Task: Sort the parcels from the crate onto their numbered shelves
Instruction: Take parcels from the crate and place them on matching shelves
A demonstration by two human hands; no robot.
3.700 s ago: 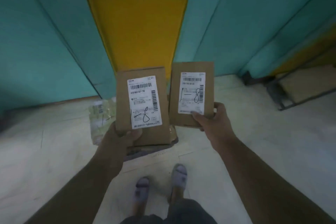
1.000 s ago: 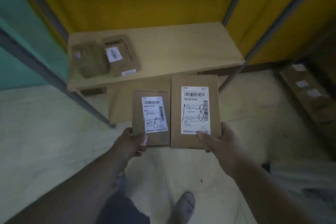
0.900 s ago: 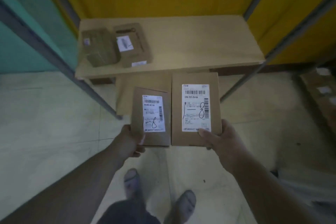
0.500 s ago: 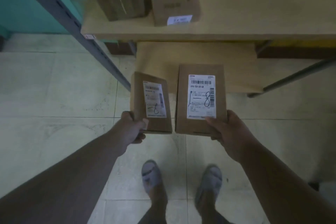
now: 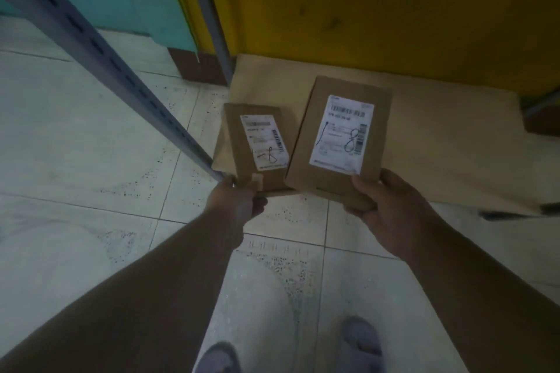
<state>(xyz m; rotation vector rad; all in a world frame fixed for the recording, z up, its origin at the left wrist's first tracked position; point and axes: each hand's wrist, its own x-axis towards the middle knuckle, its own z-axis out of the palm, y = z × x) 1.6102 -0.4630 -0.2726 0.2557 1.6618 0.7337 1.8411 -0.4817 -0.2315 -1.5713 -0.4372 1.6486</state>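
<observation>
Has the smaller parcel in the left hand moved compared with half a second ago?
Yes. The smaller parcel has gone forward and down: it now overlaps the low shelf board's front-left corner, beside the grey upright.

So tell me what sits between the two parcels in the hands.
Nothing. In the head view, the small parcel and large parcel have only a narrow gap showing the bare low shelf board.

Two parcels (image 5: 257, 145) (image 5: 339, 142) – each labelled, two hands (image 5: 235, 203) (image 5: 385, 209), one shelf board (image 5: 439, 145), two feet (image 5: 216, 357) (image 5: 360, 339)
</observation>
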